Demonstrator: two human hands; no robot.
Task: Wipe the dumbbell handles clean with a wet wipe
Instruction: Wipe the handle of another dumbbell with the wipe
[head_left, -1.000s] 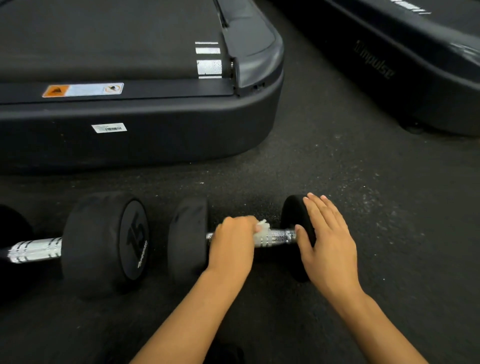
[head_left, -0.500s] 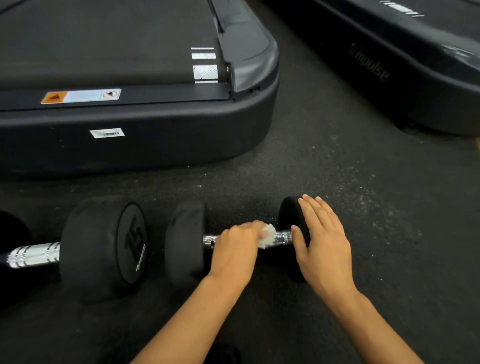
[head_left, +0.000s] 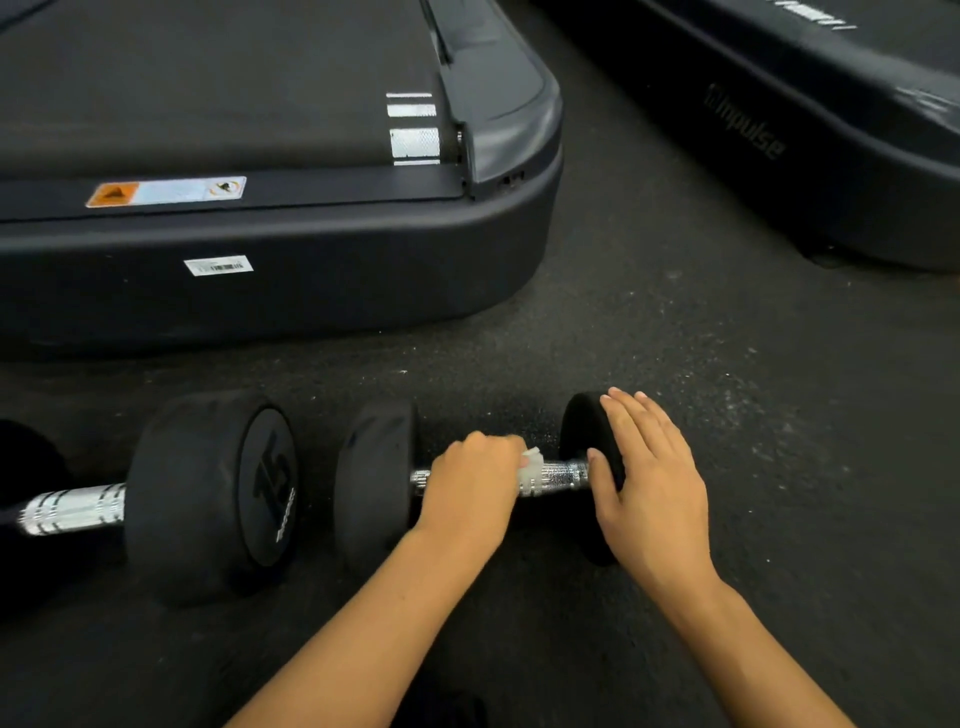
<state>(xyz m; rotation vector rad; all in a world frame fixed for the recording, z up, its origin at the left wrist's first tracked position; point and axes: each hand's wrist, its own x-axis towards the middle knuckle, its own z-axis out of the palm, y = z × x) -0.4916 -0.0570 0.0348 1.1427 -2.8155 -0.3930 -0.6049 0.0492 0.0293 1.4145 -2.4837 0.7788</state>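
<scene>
1. Head view: your left hand (head_left: 470, 480) is curled over the chrome handle (head_left: 558, 477) of the near dumbbell (head_left: 376, 483), gripping a white wet wipe (head_left: 531, 470) against the metal. Only a small fold of the wipe shows at the right edge of your fist.
2. Your right hand (head_left: 652, 491) lies flat with straight fingers on the right-hand weight head (head_left: 582, 436) of that dumbbell; the thumb touches the head's inner face beside the handle's end. It grips nothing.
3. The dumbbell lies on the dark rubber floor (head_left: 727, 415), its handle running left to right, directly in front of you. A short bare stretch of chrome shows between the wipe and your right thumb, and a smaller one between your left hand and the left weight head.
4. A second dumbbell (head_left: 213, 493) lies just to the left, its end face marked "15" turned toward the first one; its chrome handle (head_left: 72, 512) runs off toward the left edge.
5. Farther away sits the rear end of a treadmill (head_left: 311, 270), with an orange warning label (head_left: 166, 191) and a barcode sticker (head_left: 218, 266). A second treadmill (head_left: 831, 156) stands at the far right.
</scene>
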